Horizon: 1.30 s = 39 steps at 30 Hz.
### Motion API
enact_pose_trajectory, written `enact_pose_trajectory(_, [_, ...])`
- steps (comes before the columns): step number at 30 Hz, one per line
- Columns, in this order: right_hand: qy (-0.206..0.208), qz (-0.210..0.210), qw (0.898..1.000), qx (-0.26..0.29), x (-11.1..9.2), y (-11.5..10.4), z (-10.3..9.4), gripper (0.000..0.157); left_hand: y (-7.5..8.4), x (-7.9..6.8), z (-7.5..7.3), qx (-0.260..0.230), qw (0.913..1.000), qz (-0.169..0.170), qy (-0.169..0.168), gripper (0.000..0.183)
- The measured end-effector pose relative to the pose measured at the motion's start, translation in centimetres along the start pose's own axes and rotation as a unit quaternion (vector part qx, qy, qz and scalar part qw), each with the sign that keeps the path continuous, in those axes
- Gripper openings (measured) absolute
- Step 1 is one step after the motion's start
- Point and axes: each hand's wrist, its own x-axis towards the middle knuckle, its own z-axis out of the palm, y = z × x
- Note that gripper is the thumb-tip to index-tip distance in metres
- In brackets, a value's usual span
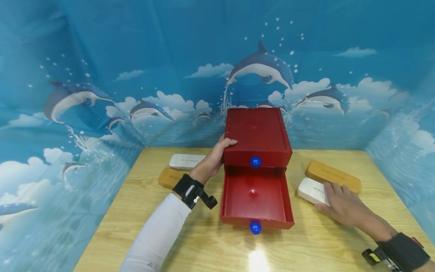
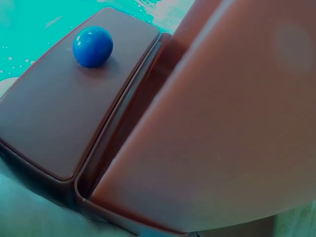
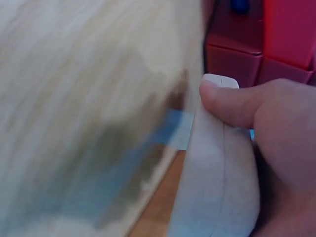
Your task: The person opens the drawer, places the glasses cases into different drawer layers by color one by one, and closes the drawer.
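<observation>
A red two-drawer box stands at the back centre of the table. Its lower drawer is pulled out and bare inside, while the upper one is closed; each has a blue ball knob. My left hand holds the box's left side, thumb over the top edge, other fingers mostly hidden. On the right, my right hand grips a white glasses case, thumb along its near side; the case's seam shows in the right wrist view. Just behind that case lies a tan glasses case.
Left of the box, partly behind my left arm, lie another white case and another tan case. A blue dolphin-print curtain hangs behind and beside the wooden table.
</observation>
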Motion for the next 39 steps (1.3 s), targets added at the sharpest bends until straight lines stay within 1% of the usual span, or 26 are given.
enact_pose_trajectory(2, [0.011, -0.010, 1.000, -0.005, -0.2, -0.5, -0.7, 0.081, 0.0, 0.0, 0.0, 0.002, 1.0000, 0.001, 0.000, 0.066])
enact_pose_trajectory(7, [0.054, -0.036, 0.998, -0.015, -0.6, -1.6, -2.8, 0.080, 0.0, 0.0, 0.0, 0.003, 1.0000, -0.001, 0.001, 0.066])
enact_pose_trajectory(9, [0.060, -0.042, 0.997, -0.019, -0.7, -1.8, -3.8, 0.080, -0.1, 0.0, 0.0, 0.002, 1.0000, -0.003, 0.003, 0.067])
enact_pose_trajectory(13, [0.050, -0.048, 0.998, -0.014, -1.1, -2.4, -5.8, 0.081, -0.2, 0.0, 0.0, 0.003, 1.0000, -0.005, 0.003, 0.068])
enact_pose_trajectory(16, [0.053, -0.055, 0.997, -0.018, -1.4, -3.1, -7.1, 0.081, -0.2, 0.0, 0.0, 0.005, 1.0000, -0.003, 0.002, 0.067])
enact_pose_trajectory(23, [0.088, -0.096, 0.990, -0.060, -1.7, -4.9, -9.6, 0.080, -0.1, 0.1, 0.0, 0.005, 0.9999, 0.010, -0.004, 0.062])
enact_pose_trajectory(28, [0.115, -0.124, 0.984, -0.057, -1.5, -6.3, -11.6, 0.080, -0.1, 0.2, 0.0, 0.003, 1.0000, 0.008, -0.004, 0.065])
enact_pose_trajectory(30, [0.113, -0.132, 0.984, -0.048, -1.4, -7.1, -12.3, 0.080, -0.1, 0.1, 0.1, 0.005, 1.0000, 0.006, -0.004, 0.066])
enact_pose_trajectory(34, [0.091, -0.157, 0.983, -0.032, -0.8, -8.8, -13.3, 0.080, -0.1, 0.1, 0.1, 0.005, 0.9999, 0.008, -0.006, 0.063])
enact_pose_trajectory(39, [0.061, -0.184, 0.981, -0.014, 0.6, -10.6, -13.9, 0.080, -0.1, 0.2, 0.0, 0.006, 0.9999, 0.006, -0.009, 0.059])
